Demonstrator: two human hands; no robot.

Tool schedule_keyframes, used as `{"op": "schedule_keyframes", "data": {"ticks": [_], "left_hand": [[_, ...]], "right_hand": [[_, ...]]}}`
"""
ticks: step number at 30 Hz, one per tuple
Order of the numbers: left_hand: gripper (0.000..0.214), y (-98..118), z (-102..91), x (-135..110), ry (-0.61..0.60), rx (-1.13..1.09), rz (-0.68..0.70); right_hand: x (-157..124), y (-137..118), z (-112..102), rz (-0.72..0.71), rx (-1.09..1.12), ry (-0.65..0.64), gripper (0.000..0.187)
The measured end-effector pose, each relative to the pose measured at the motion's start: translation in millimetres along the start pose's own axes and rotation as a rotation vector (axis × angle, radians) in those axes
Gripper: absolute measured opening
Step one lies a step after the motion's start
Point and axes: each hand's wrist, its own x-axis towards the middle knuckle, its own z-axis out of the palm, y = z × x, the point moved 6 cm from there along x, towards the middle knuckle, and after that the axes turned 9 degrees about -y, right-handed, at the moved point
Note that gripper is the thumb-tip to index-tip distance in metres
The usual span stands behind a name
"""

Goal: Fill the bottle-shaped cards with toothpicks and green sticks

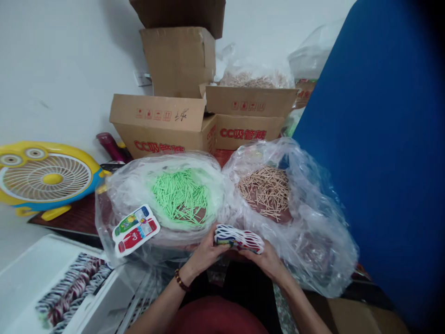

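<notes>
Between my two hands is a stack of white-edged printed packs [239, 237], held level above my lap at the table's front edge. My left hand [208, 250] grips the stack's left end, thumb in front. At the right end my right hand [266, 260] closes on the same stack. One matching pack [136, 230], printed with a red cola bottle and a green bottle, lies on plastic to the left. Beyond my hands are a heap of green sticks [181, 192] and a heap of tan sticks [266, 190], each in an opened clear bag.
Cardboard boxes [163, 125] stand along the wall behind the bags. A yellow fan [52, 178] is at far left, above a white foam box [28, 283] with striped packs [73, 292]. A blue panel [378, 153] blocks the right side.
</notes>
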Motion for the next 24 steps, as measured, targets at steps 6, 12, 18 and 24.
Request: {"op": "schedule_keyframes", "data": {"ticks": [6, 12, 18, 24], "left_hand": [[0.047, 19, -12.6, -16, 0.213, 0.082, 0.041], [0.025, 38, 10.4, -76, 0.082, -0.208, -0.215], [0.045, 73, 14.1, -103, 0.094, -0.931, -0.204], [0.037, 58, -13.5, -133, 0.431, -1.052, -0.207]], "right_hand": [[6, -26, 1, -0.056, -0.263, 0.078, 0.034], [5, -74, 13, -0.053, -0.685, 0.024, 0.028], [-2, -122, 88, -0.51, -1.082, -0.125, 0.027], [8, -146, 146, -0.833, -1.21, -0.161, 0.03]]}}
